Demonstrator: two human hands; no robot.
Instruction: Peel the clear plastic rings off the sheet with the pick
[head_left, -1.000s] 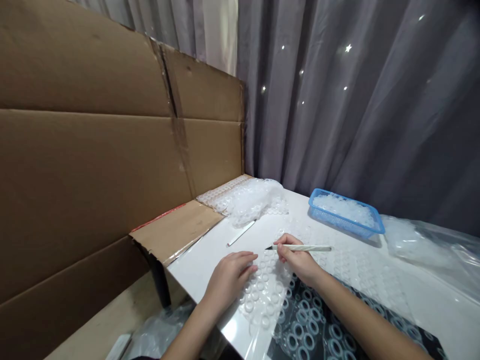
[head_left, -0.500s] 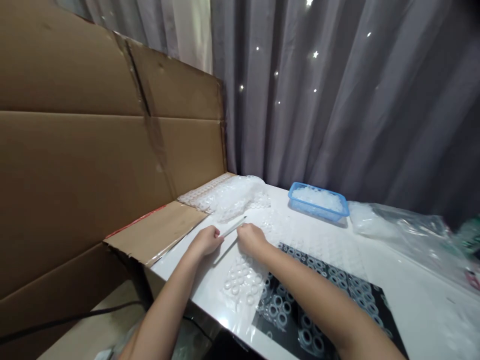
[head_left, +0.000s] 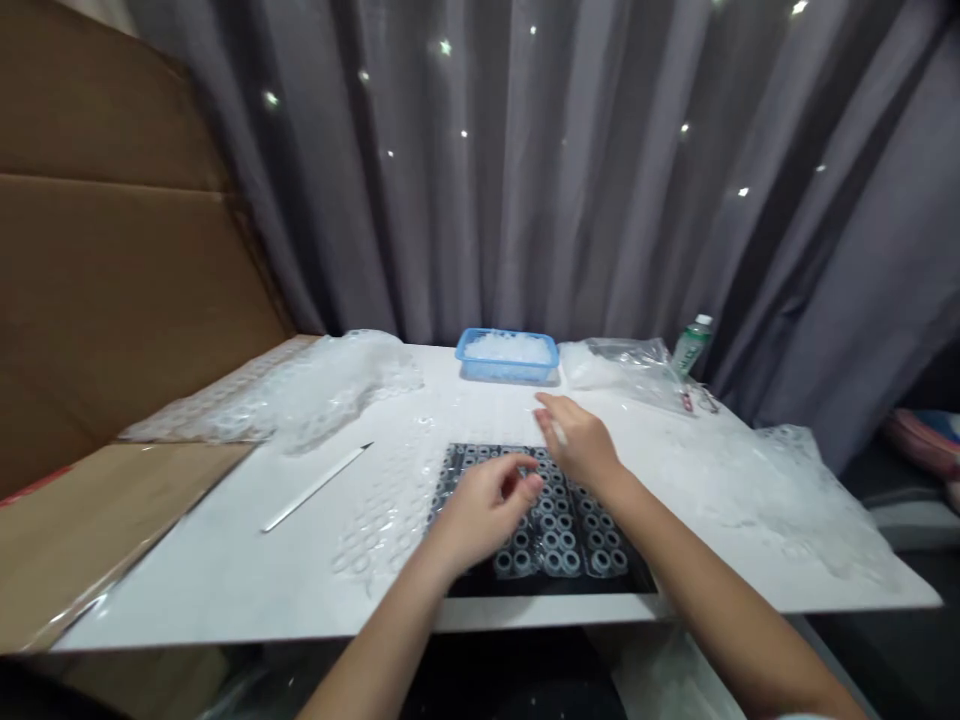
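Observation:
My left hand [head_left: 491, 505] hovers over the black sheet [head_left: 551, 583], its fingers curled and the thumb apart from them, with nothing visible in between. On the sheet lie clear plastic strips with rows of round rings [head_left: 559, 540]. My right hand [head_left: 579, 440] is above the far right part of the sheet, fingers stretched forward; a small pale spot shows by its fingers, too blurred to name. To the left, a slim white tool with a dark pointed tip [head_left: 319, 487] lies on the table. A clear sheet with ring shapes [head_left: 386, 515] lies between it and the black sheet.
A blue basket [head_left: 510, 372] of small whitish pieces stands at the back. Beside it are a clear plastic bag [head_left: 637, 370] and a green-labelled bottle [head_left: 691, 345]. Clear plastic heaps lie left [head_left: 322, 385] and right [head_left: 780, 490]. Cardboard [head_left: 135, 500] borders the left side.
The view has swung right. Both hands have left the slim white tool, which now lies on the table, and have moved right over the black sheet.

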